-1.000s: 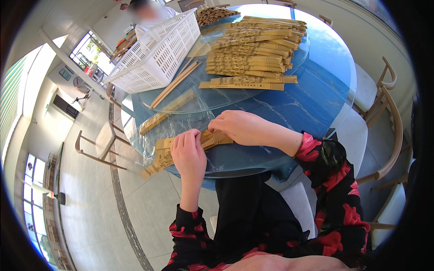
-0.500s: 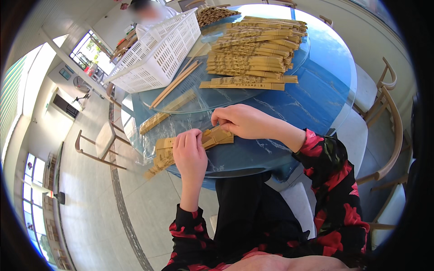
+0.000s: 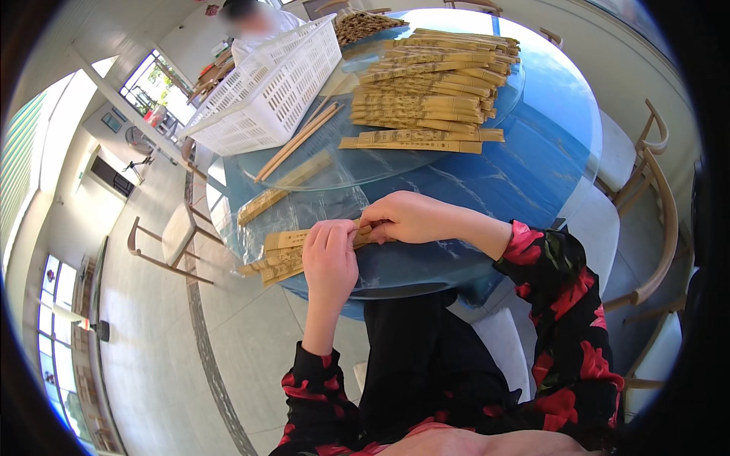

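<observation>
At the near edge of the table, my left hand (image 3: 330,257) is closed over a long brown paper sleeve, its fingertips pressed down and partly hiding it. My right hand (image 3: 401,216) meets it from the right, fingers curled and pinching the same sleeve's end. Several more printed paper sleeves (image 3: 280,262) fan out loosely to the left, beneath and beside my left hand. Just beyond them a long bundle in clear plastic wrap (image 3: 268,204) lies slantwise. Two bare wooden chopsticks (image 3: 298,143) rest farther back on the glass.
A big heap of filled-looking brown sleeves (image 3: 426,95) covers the raised glass turntable (image 3: 502,99). A white slatted plastic basket (image 3: 266,95) stands at its left, with a brown pile (image 3: 365,26) behind. Wooden chairs (image 3: 179,239) surround the round blue table (image 3: 532,159). A person (image 3: 262,34) sits across.
My two hands have drawn together, the right moving slightly down and left onto the sleeve. The sleeves by my left hand have shifted, and the end that showed under my right hand is now covered.
</observation>
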Demonstrator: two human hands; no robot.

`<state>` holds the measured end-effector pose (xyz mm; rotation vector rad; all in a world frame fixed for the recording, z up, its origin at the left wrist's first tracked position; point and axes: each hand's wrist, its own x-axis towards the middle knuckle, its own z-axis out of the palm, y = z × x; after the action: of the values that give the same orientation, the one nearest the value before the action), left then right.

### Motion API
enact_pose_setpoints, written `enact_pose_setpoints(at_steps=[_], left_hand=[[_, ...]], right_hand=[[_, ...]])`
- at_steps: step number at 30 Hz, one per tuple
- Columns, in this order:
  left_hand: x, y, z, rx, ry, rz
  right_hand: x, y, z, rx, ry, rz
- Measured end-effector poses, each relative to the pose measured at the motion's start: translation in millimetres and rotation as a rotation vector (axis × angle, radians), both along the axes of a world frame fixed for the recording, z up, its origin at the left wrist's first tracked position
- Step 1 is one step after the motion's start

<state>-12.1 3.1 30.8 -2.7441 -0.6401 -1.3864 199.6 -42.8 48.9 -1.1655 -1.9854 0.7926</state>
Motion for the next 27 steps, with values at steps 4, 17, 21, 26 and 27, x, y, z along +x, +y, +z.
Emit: enact_pose_setpoints(at_steps=[4, 17, 21, 26, 27], left_hand=[[2, 1, 1, -0.02, 0.025, -0.048], [8, 8, -14, -0.157, 0.036, -0.01], [11, 12, -20, -0.174, 0.043, -0.024], [7, 17, -25, -0.183, 0.075, 0.009], [19, 14, -28, -0.187, 0.058, -0.044]], right_hand=[[1, -2, -1, 0.027, -0.079, -0.053], [24, 20, 5, 0.426, -0.131, -0.385], [13, 54, 13, 0.455, -0.385, -0.305], [-30, 141, 16, 0.624, -0.64, -0.266], [-19, 152, 10, 0.664, -0.761, -0.298]])
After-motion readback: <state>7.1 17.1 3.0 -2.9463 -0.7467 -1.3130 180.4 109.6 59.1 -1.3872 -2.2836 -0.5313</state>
